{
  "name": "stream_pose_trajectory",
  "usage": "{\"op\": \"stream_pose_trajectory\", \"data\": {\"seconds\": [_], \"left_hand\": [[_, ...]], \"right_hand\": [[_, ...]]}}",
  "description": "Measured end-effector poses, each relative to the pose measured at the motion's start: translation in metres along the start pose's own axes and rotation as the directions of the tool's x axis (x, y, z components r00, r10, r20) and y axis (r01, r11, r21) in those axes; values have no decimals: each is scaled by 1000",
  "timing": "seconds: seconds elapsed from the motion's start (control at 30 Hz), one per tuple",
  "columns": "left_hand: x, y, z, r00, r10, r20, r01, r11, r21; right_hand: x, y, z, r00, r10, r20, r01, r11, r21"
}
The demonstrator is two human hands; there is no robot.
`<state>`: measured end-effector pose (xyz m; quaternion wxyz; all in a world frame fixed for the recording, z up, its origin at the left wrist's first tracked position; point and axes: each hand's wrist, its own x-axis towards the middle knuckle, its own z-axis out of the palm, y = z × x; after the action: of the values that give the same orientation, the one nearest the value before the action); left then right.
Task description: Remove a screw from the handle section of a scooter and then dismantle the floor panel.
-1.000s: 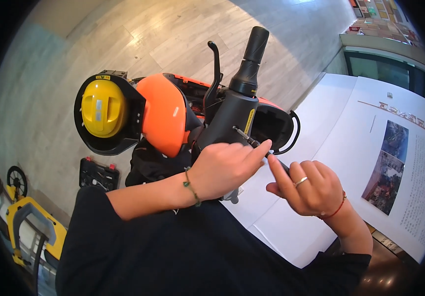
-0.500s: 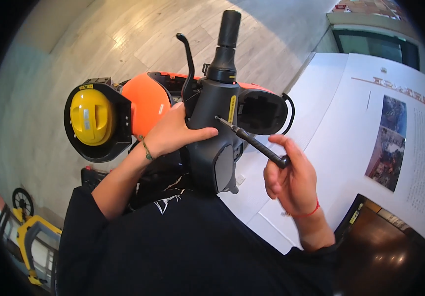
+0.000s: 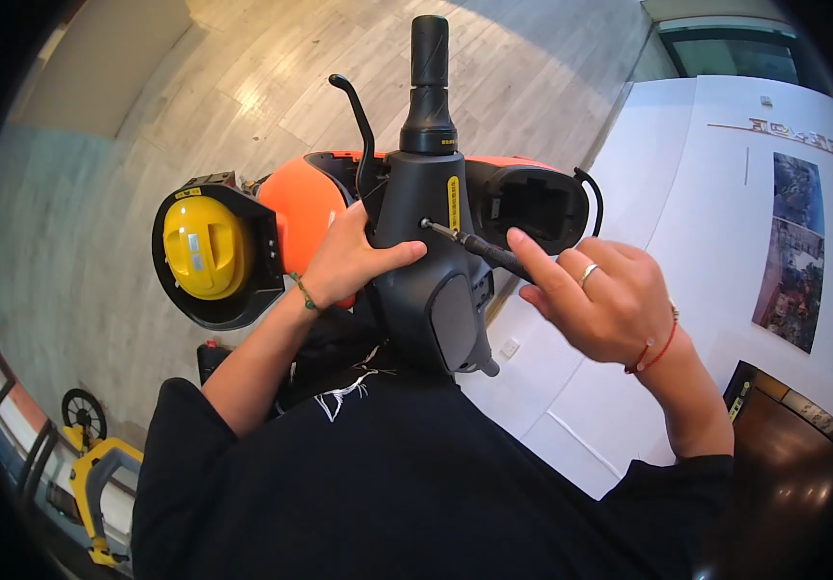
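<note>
Pale plank floor [image 3: 272, 87] lies beyond. Right hand [image 3: 610, 295] holds the screwdriver [image 3: 484, 250] between thumb and forefinger; its axis runs leftward, slightly up, tip at black handlebar housing [image 3: 407, 188], which left hand [image 3: 351, 259], nearer this tip, clasps.

right hand [image 3: 602, 298]: loosened → closed around screwdriver [image 3: 475, 245]; left hand [image 3: 351, 259]: from screwdriver → onto black handlebar housing [image 3: 436, 268]

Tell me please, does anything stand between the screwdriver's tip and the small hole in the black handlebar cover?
Nothing visible does: the screwdriver, in the right hand, has its tip at the small hole in the black handlebar cover. The left hand lies on the cover, its thumb near the tip but not in the way.
</note>
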<state>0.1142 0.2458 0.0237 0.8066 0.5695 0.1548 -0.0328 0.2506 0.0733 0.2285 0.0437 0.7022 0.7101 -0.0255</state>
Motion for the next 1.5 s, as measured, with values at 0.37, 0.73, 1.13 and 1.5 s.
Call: {"op": "stream_pose_trajectory", "data": {"seconds": [0.37,0.73,1.13,1.5], "left_hand": [[0,4,-3,998,-49,-29,52,992,114],[-2,3,1,999,-31,-30,36,984,176],[1,-8,4,994,90,-58,-81,986,148],[-45,1,9,924,118,-364,36,921,388]], "right_hand": [[6,-38,9,758,631,168,-554,485,677],[2,-49,46,293,903,315,54,-345,937],[-9,-36,14,746,609,270,-586,407,700],[-4,-10,3,998,-14,57,11,999,53]]}}
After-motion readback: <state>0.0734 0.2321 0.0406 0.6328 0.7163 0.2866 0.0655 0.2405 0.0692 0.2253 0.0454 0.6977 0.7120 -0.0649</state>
